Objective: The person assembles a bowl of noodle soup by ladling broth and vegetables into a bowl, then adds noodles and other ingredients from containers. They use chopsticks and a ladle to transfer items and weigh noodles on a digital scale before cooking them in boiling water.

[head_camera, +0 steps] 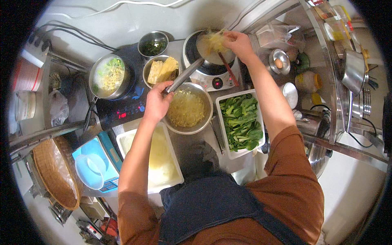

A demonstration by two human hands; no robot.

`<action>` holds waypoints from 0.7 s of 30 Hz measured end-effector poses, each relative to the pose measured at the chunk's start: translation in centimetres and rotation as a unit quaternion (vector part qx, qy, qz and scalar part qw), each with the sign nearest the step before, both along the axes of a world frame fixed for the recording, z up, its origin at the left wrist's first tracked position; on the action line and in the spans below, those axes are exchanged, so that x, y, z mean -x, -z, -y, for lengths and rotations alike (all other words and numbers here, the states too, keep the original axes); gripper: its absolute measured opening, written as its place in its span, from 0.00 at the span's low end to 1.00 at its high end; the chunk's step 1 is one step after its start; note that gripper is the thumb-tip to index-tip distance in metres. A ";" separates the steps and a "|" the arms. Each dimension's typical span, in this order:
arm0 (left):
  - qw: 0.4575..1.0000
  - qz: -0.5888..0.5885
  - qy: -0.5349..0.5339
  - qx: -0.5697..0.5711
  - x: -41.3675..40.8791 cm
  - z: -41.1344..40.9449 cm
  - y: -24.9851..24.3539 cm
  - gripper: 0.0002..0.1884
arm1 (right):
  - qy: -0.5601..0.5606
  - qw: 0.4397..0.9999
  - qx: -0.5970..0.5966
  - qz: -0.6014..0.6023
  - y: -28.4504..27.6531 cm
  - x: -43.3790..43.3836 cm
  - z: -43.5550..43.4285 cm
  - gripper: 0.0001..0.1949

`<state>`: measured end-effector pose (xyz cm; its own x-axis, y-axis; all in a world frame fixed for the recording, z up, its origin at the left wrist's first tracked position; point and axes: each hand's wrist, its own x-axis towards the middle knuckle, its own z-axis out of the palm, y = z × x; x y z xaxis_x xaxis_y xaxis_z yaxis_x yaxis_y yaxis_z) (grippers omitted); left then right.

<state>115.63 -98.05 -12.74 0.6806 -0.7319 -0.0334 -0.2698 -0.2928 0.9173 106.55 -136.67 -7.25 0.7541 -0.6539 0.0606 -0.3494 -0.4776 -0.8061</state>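
My left hand (158,101) grips the metal handle (186,75) of a pan (203,50) on the right-hand cooker. Above that pan, my right hand (239,44) pinches a blurred bunch of yellowish bean sprouts (216,41). Pale liquid shows in the pan, and a pair of reddish-brown chopsticks (228,69) leans out over its near rim. Below the handle sits a steel bowl (210,105) of bean sprouts. Behind my left hand, another bowl (147,65) contains yellow tofu-skin-like sheets (163,69).
A pot (91,82) of sprouts and greens stands on the left induction cooker (122,107). Leafy greens (242,122) fill a white tray (219,107). Nearby are a tray of pale food (165,162), a blue scale (108,153), a dark-greens bowl (153,44) and an egg (278,63).
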 end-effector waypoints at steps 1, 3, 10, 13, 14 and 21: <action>1.000 0.007 0.002 0.000 0.0 0.0 -0.1 0.21 | 0.036 0.998 0.037 -0.046 1.5 -0.2 0.7 0.18; 1.000 0.020 0.004 -0.011 0.2 0.0 -0.5 0.22 | 0.013 0.997 0.080 0.000 2.8 -0.2 1.6 0.17; 1.000 -0.013 -0.001 -0.026 0.4 0.2 -1.3 0.20 | 0.068 0.991 0.094 0.065 -0.4 0.4 0.0 0.12; 0.999 0.008 -0.001 -0.036 0.4 0.2 -1.1 0.20 | 0.068 0.988 0.066 0.118 0.2 0.4 -0.4 0.17; 1.000 -0.008 -0.007 -0.030 0.4 0.2 -1.0 0.20 | 0.030 0.995 0.088 0.037 0.7 0.4 -0.4 0.17; 0.999 -0.005 -0.015 -0.031 0.6 0.4 -1.4 0.20 | -0.031 0.995 0.100 0.010 1.7 3.5 -0.2 0.18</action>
